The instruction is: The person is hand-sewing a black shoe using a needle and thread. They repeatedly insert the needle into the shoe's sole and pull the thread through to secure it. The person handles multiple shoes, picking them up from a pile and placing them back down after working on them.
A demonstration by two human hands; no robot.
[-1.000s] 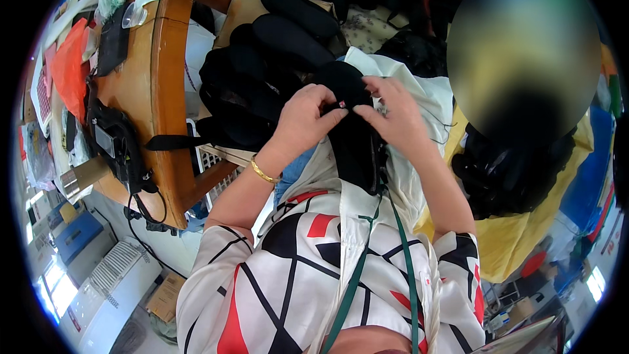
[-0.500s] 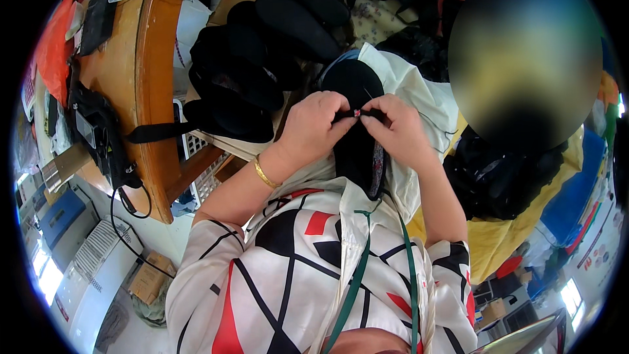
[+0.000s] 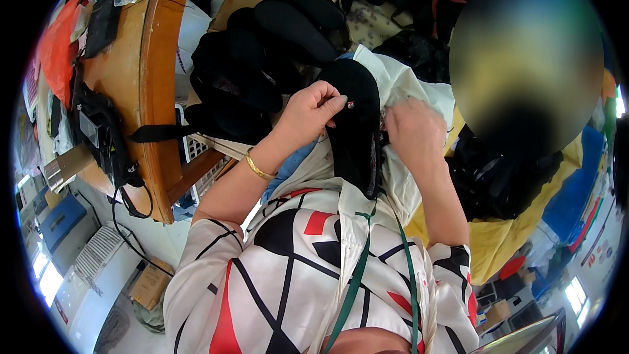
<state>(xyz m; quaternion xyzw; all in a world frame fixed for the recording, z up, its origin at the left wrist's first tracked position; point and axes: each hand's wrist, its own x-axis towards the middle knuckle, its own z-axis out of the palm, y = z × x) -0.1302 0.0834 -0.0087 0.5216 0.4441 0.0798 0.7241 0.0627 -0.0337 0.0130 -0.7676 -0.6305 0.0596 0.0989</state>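
Observation:
On the white apron (image 3: 400, 187) over my lap lies a black cloth shoe (image 3: 357, 147), a patterned lining showing along its right edge. A small red-and-white bit (image 3: 350, 105) stands out against the black cloth. My left hand (image 3: 308, 117) is closed at the shoe's left side, thumb and fingertips pinching its black cloth beside that bit. To the shoe's right, my right hand (image 3: 417, 132) is curled and slightly blurred, above the apron cloth. Its fingertips are partly hidden, and what they hold cannot be made out.
Several black cloth shoes (image 3: 298, 31) are piled beyond my left hand. A wooden table (image 3: 147, 85) stands at left, with a black bag (image 3: 98, 131) and a strap hanging off it. Black plastic (image 3: 485, 177) and yellow cloth (image 3: 491, 242) lie at right. A blurred patch covers the upper right.
My right hand has moved right and slightly down, away from the small red-and-white bit. My left hand has shifted slightly left, and the shoe has turned a little.

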